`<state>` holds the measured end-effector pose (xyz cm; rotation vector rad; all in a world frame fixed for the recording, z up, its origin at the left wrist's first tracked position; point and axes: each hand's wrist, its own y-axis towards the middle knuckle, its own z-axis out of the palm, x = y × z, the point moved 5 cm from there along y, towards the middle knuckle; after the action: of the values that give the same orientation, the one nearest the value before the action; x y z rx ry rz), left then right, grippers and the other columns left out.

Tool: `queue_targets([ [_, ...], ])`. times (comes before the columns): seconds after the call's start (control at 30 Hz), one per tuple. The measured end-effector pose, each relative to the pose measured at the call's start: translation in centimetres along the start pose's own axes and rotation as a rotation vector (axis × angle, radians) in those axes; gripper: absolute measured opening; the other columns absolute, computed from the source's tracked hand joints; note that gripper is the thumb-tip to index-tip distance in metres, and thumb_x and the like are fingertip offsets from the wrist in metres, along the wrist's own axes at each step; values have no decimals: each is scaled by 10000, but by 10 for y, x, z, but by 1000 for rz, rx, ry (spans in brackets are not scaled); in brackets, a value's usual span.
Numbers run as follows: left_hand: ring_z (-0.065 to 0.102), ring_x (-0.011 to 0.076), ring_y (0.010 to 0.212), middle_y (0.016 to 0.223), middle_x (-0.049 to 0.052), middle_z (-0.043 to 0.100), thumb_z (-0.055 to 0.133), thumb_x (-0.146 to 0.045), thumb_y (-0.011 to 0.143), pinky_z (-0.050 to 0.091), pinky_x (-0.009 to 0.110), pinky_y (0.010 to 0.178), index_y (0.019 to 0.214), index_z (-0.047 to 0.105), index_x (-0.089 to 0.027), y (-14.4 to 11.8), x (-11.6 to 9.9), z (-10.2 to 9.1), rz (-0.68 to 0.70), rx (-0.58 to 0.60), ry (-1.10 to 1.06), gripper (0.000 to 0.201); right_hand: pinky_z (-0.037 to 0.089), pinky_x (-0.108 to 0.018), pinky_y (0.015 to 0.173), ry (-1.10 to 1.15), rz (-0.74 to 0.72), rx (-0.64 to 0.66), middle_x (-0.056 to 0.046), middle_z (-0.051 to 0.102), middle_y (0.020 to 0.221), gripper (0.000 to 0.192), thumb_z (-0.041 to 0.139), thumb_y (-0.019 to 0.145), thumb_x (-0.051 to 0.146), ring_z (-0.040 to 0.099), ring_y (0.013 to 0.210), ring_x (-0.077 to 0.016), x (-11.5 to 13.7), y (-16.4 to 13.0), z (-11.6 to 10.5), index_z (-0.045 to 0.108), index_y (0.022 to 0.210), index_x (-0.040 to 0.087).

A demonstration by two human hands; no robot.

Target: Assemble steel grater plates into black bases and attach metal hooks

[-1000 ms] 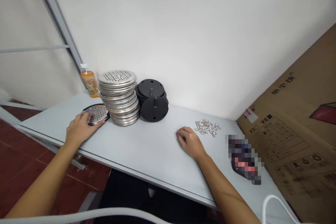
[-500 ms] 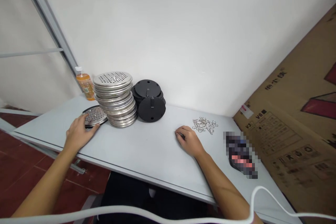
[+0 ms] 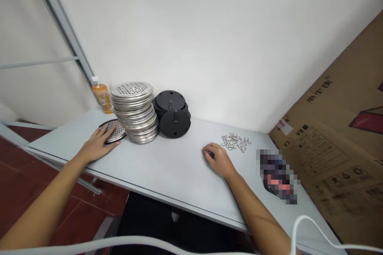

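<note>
My left hand (image 3: 98,143) lies at the near left edge of a round perforated metal plate (image 3: 119,128) with a black rim showing around it. Its fingers are stretched out over the plate, thumb apart, not wrapped round it. Right beside the plate rises a tall stack of similar silver perforated plates (image 3: 138,117). My right hand (image 3: 220,161) rests on the table with fingers curled and the thumb pressed against them. A small dark spot shows between them, too hidden to name. Closest to that hand is a loose pile of small metal wire clips (image 3: 236,142).
Black round discs (image 3: 175,124) with small latches lean in a pile behind. An orange-liquid bottle (image 3: 103,97) stands at the back left. A pixelated dark and red item (image 3: 277,177) lies at right, beside a large cardboard box (image 3: 335,147). A white cable (image 3: 134,241) crosses the near foreground.
My left hand's fingers have slid farther over the perforated plate and lie flatter. The right hand keeps its closed pose on the table. The whole view has shifted slightly.
</note>
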<state>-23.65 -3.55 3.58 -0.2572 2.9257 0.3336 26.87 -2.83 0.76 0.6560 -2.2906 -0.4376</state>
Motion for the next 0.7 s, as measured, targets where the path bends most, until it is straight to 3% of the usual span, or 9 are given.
queue_targets([
  [0.1, 251, 343, 1494, 1616, 139, 299, 478, -599, 880, 227, 489, 1214, 1475, 465, -183, -42, 5, 15, 73, -93, 40, 726, 527, -373, 838, 8, 9, 7, -69, 710, 914, 204, 531, 888, 149, 660, 884, -229, 1, 1, 0, 725, 880, 211],
  [0.17, 282, 319, 1488, 1599, 85, 351, 485, -599, 868, 229, 485, 1229, 1453, 489, -250, -73, 5, 13, 111, -202, 14, 682, 524, -372, 843, 6, 12, 7, -69, 710, 902, 208, 529, 883, 146, 661, 885, -229, 1, 1, 0, 727, 871, 208],
  [0.33, 416, 321, 1424, 1475, -37, 532, 579, -486, 864, 320, 512, 1222, 1497, 403, -432, -140, -23, 4, 378, -218, -80, 659, 519, -364, 832, 12, 41, -5, -69, 712, 907, 206, 529, 884, 161, 657, 873, -224, 0, 2, 1, 730, 875, 206],
  [0.43, 458, 330, 1394, 1450, -53, 555, 665, -416, 837, 413, 549, 1165, 1544, 254, -489, -170, -71, 5, 645, -208, -51, 821, 517, -365, 808, 1, 91, -57, -65, 715, 882, 190, 540, 872, 173, 655, 838, -222, -5, 3, -1, 727, 869, 206],
  [0.53, 463, 321, 1393, 1462, -30, 541, 658, -448, 849, 508, 523, 1095, 1567, 220, -452, -182, -140, 16, 814, -159, -67, 840, 520, -348, 749, 13, 140, -164, -61, 725, 873, 170, 546, 867, 207, 656, 782, -210, -13, 4, -11, 715, 869, 206],
  [0.63, 371, 322, 1452, 1525, 14, 468, 609, -491, 886, 535, 516, 1064, 1572, 280, -374, -170, -214, 35, 829, -88, -120, 770, 526, -360, 774, -18, 172, -306, -85, 736, 942, 199, 513, 881, 216, 670, 839, -221, -25, 0, -29, 706, 927, 201],
  [0.7, 333, 329, 1471, 1533, 57, 459, 576, -479, 911, 536, 526, 1049, 1550, 356, -325, -152, -257, 50, 794, -44, -178, 694, 497, -438, 907, -141, 176, -291, -121, 730, 1072, 242, 493, 879, 186, 662, 1008, -263, -30, -3, -35, 703, 999, 195],
])
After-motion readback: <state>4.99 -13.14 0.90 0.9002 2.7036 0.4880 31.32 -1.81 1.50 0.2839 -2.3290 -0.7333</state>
